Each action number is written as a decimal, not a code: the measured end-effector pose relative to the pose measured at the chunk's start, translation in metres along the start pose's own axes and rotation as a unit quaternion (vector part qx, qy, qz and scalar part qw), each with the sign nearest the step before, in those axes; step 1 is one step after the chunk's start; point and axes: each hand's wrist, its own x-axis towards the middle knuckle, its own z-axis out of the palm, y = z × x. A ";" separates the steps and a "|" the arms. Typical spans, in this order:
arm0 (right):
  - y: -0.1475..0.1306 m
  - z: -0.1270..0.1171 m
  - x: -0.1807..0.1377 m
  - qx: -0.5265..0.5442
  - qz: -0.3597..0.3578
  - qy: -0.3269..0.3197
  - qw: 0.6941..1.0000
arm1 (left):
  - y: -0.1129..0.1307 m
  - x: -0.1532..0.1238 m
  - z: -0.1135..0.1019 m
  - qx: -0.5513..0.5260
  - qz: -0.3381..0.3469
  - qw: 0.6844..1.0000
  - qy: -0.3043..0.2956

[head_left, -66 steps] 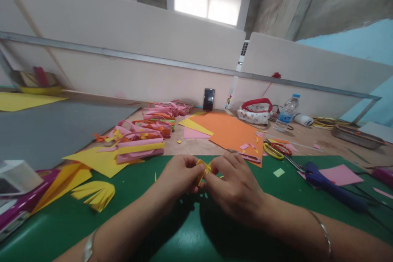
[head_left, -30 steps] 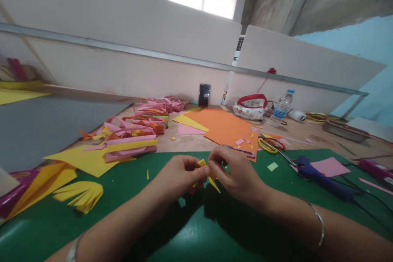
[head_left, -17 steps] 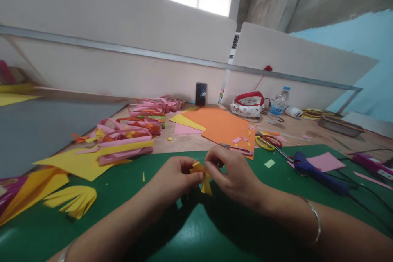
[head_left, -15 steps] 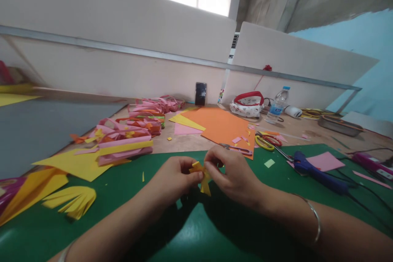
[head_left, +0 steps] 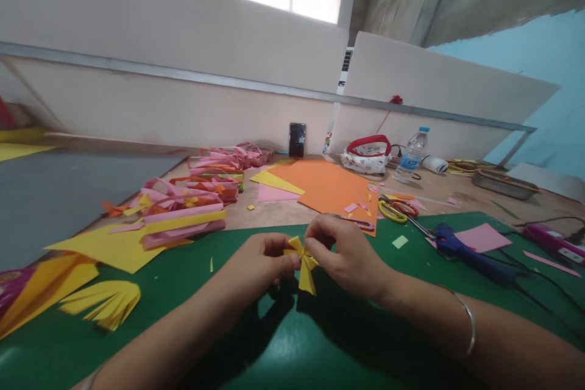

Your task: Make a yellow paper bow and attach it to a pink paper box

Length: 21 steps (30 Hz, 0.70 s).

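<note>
- Yellow paper piece [head_left: 306, 274], strips crossed: between both hands, over the green mat [head_left: 283, 350].
- Left hand [head_left: 260, 262]: thumb and fingers gripping its left side.
- Right hand [head_left: 347, 253]: fingertips pinching near its middle.
- Handling, as judged: press lightly at the crossing; leave strips spread, uncreased.
- Left, near: fringed yellow paper [head_left: 121, 303].
- Right: blue glue gun [head_left: 473, 257].
- Far: orange sheet [head_left: 336, 186], phone [head_left: 297, 140].

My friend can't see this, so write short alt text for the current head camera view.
A person's left hand and right hand hold a small yellow petalled piece above a green mat. Scissors and a blue glue gun lie to the right, pink bundles to the left; a phone stands upright behind.
</note>
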 end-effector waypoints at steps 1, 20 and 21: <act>0.000 0.000 0.000 0.002 -0.003 0.000 1.000 | 0.000 0.000 -0.001 0.007 0.003 1.000 0.004; -0.007 -0.004 0.001 0.108 0.092 -0.022 0.990 | 0.006 -0.002 0.001 0.014 0.061 0.998 0.015; -0.008 -0.005 0.002 0.126 0.104 -0.025 0.986 | 0.006 -0.002 0.001 0.013 0.061 0.998 0.016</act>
